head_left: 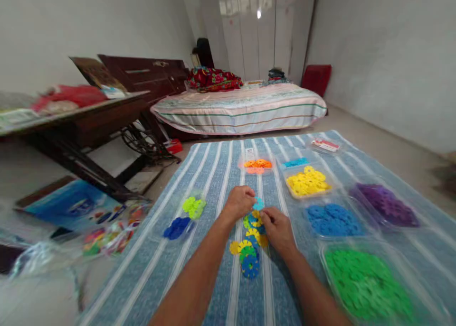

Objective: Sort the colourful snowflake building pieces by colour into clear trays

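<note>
My left hand (241,203) is closed in a pinch at the edge of a light blue notched plastic disc (258,203). Just below that disc lies a build of interlocking discs (252,235) in yellow, green and blue, stretching toward me over the striped cloth. My right hand (278,229) has its thumb and fingers pressed together at the upper right side of this build, by a yellow disc. The fingertips partly cover the spot where the light blue disc meets the others, so I cannot tell whether it is joined.
Right of my hands stand clear tubs of yellow discs (308,181), blue discs (334,220), purple discs (386,205) and green discs (368,283). Orange discs (258,163) sit ahead. A tray on the left holds lime discs (194,206) and dark blue discs (177,228). A bed (238,110) stands beyond.
</note>
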Demonstrator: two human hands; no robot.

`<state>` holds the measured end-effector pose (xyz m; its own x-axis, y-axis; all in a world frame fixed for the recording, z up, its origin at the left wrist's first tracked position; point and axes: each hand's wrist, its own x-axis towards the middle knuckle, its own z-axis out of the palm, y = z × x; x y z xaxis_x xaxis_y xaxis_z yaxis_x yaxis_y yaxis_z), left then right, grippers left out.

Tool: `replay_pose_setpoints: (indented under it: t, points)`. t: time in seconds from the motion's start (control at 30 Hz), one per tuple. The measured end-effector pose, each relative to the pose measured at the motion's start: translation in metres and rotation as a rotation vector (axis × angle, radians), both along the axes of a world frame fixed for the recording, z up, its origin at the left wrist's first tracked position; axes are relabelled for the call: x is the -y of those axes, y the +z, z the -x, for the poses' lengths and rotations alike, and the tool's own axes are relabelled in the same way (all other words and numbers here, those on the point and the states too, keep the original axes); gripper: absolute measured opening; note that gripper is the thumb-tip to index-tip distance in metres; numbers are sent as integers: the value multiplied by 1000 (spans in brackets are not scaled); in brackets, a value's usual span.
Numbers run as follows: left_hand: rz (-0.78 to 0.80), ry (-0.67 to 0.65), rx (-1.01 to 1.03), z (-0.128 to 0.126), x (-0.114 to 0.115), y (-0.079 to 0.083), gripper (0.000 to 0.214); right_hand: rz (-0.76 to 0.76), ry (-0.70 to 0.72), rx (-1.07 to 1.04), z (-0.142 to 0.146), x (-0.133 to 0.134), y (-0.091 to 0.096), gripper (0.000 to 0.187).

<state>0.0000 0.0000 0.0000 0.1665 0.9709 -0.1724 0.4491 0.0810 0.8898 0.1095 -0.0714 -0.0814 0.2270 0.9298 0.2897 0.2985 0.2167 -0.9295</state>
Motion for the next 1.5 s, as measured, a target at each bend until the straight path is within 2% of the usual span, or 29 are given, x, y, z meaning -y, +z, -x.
replay_pose_setpoints:
  t: [0.3, 0.43, 0.53, 0.7, 0.8, 0.9, 1.07, 1.2, 1.33, 1.5]
  points:
    - [33, 63, 62, -1, -6, -3, 12, -11, -1, 6, 2, 0, 2, 24]
    - [39, 85, 94, -13, -17, -3, 13, -13, 4, 2, 3, -1, 2, 26]
    - [26, 82, 128, -36, -34, 8, 13, -13, 1, -17, 4, -1, 1, 26]
    - [6, -5, 183, -83, -66, 42, 25, -32, 11, -43, 5, 1, 1, 25]
    - [24, -71, 107, -89, -70, 50, 19, -24, 11, -36, 4, 1, 1, 25]
    - [4, -114, -21, -67, -61, 42, 5, -20, 16, -34, 3, 1, 1, 25]
    - [-36, -159, -224, -2, -33, 19, 8, -12, 19, -18, 1, 3, 1, 25]
    - [-35, -196, -354, 40, 1, 9, 7, -9, 16, 0, -1, 6, 2, 26]
    - [-37, -244, -460, 59, 36, 3, 8, -12, 20, 29, -3, 7, 1, 26]
    - [-52, -305, -581, 66, 68, -4, 9, -22, 15, 47, -4, 7, 1, 27]
